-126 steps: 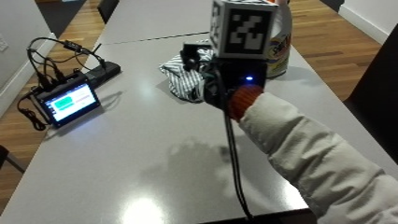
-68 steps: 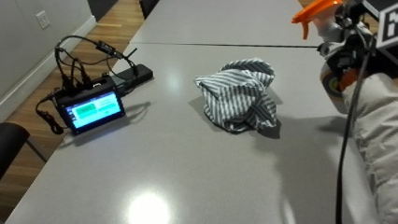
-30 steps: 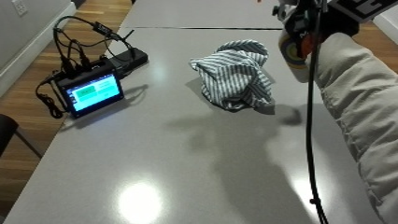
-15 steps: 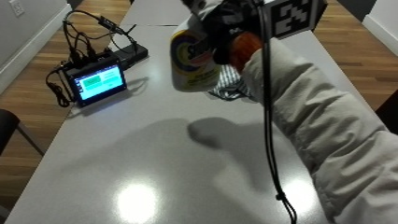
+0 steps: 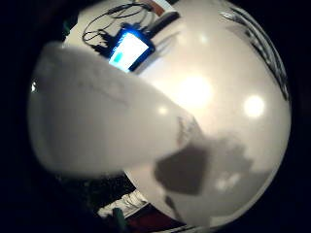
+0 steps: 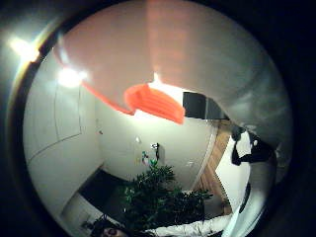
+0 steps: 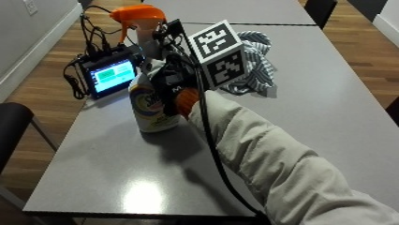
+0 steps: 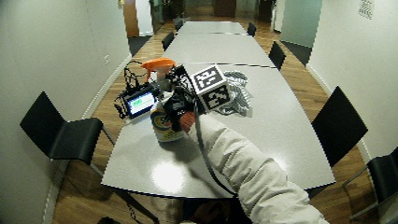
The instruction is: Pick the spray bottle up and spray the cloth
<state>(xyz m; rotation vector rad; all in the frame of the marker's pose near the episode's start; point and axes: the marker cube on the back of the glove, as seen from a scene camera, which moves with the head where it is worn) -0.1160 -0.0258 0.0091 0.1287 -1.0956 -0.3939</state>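
Black-gloved right hand (image 7: 169, 89) grips white plastic spray bottle with orange trigger head (image 7: 147, 107), fingers curled round its body — bottle upright at grey table (image 7: 324, 108). Striped grey-white cloth (image 7: 254, 65) lies crumpled behind, near lit small screen (image 7: 111, 76). Bottle's contents not visible.

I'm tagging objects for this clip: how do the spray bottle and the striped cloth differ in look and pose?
The spray bottle stands upright, rigid, white with an orange trigger head; the cloth lies crumpled in a soft heap, grey-and-white striped. The gloved right hand grips the bottle, while nothing touches the cloth. The bottle is near the small lit screen; the cloth lies farther across. Both rest on the grey table.
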